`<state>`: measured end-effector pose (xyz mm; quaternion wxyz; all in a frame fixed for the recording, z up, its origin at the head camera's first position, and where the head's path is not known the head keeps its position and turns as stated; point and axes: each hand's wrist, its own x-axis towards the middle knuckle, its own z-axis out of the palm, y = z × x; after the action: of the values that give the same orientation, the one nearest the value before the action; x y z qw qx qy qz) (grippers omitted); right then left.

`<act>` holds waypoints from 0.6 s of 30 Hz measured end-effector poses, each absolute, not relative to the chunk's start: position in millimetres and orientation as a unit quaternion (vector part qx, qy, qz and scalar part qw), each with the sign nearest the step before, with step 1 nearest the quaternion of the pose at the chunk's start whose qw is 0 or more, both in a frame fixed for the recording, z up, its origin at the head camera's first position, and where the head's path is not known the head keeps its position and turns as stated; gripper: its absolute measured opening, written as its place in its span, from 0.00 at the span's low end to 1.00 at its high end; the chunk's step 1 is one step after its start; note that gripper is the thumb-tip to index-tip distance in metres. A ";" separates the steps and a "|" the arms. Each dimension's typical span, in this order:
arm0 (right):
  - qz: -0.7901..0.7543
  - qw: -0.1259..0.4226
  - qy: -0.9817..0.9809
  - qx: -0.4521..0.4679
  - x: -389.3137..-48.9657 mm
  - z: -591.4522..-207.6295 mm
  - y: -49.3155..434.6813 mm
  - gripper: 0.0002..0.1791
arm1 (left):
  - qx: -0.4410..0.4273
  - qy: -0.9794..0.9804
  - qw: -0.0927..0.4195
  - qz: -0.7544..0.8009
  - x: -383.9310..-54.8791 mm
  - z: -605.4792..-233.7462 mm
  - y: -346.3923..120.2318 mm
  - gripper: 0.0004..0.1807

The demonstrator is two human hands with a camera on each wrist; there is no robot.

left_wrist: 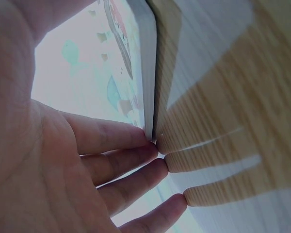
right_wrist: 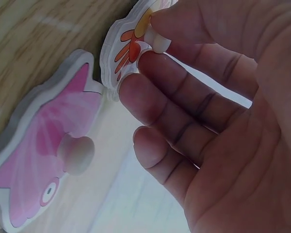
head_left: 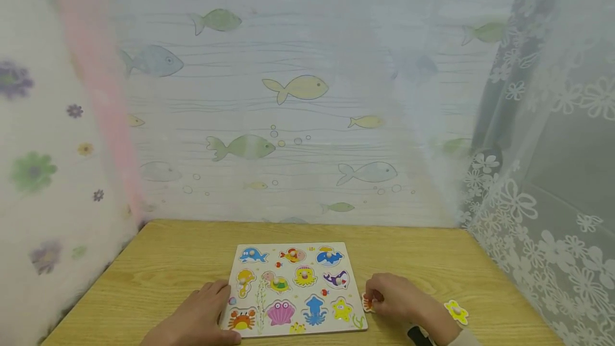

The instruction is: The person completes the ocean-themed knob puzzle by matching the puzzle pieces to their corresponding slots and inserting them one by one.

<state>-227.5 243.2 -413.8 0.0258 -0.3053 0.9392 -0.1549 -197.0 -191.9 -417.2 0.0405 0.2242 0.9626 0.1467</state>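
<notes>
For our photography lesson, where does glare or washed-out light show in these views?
Head: soft light, no harsh glare on the puzzle board; left wrist: the fish-print curtain behind the left hand is washed out, and pale glare crosses the tabletop; right wrist: glare whitens the tabletop beside the pink shell piece.

the person's bare left hand (head_left: 197, 314) lies low in the head view, its back upward and its thumb (head_left: 228, 337) set apart from the other fingers. in the left wrist view the palm (left_wrist: 31, 165) shows, with four outstretched fingers (left_wrist: 106, 138) side by side, only gently bent, the little one slightly apart. the bare right hand (head_left: 396, 295) slants in from the lower right; a pale beige fabric sleeve (head_left: 465, 337) ends just behind its wrist (head_left: 438, 325). its thumb and partly hidden index finger (right_wrist: 218, 60) are set in a pinch, while the middle, ring and little fingers bend loosely, their tips staggered.
</notes>
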 end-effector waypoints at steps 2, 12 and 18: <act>-0.157 0.023 0.939 -0.305 -227.2 -412.7 243.5 0.08 | 0.224 0.963 0.036 0.145 -196.8 -417.7 -191.6 0.55; -0.154 0.010 0.936 -0.315 -226.8 -401.5 231.1 0.08 | 0.225 0.963 0.041 0.145 -197.5 -418.4 -192.8 0.57; -0.153 0.018 0.932 -0.329 -228.1 -395.7 210.8 0.06 | 0.232 0.961 0.039 0.148 -197.1 -417.6 -192.9 0.57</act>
<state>-228.1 210.8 -395.7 0.0179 -0.3293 0.9316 -0.1526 -197.1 -192.9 -417.6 0.0393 0.2320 0.9606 0.1480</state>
